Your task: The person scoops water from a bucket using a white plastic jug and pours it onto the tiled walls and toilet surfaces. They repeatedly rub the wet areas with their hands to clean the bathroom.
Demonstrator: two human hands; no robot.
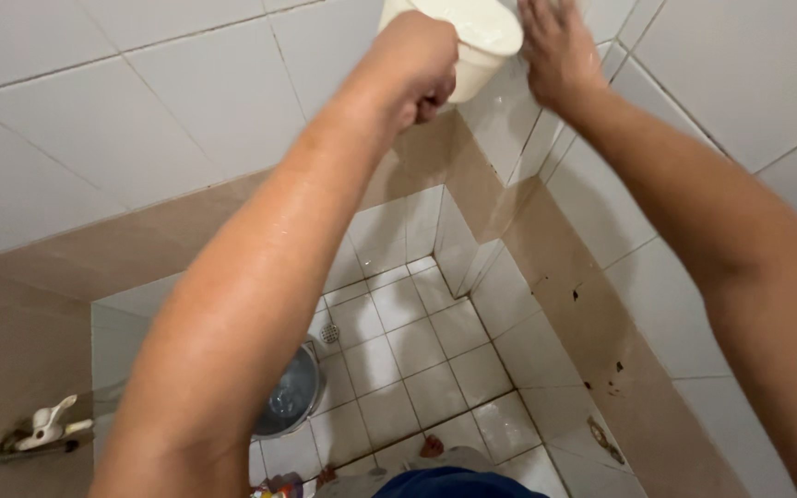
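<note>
White dipper [477, 41] is up high against the wall corner [500, 129], left hand [417, 65] clamped round its handle and tipping it toward the tiles, while the right hand [555, 46] lies flat and spread on the wall just beside it. Looks like the rinse-and-rub step; next calls for a steady pour with the palm scrubbing below the stream
</note>
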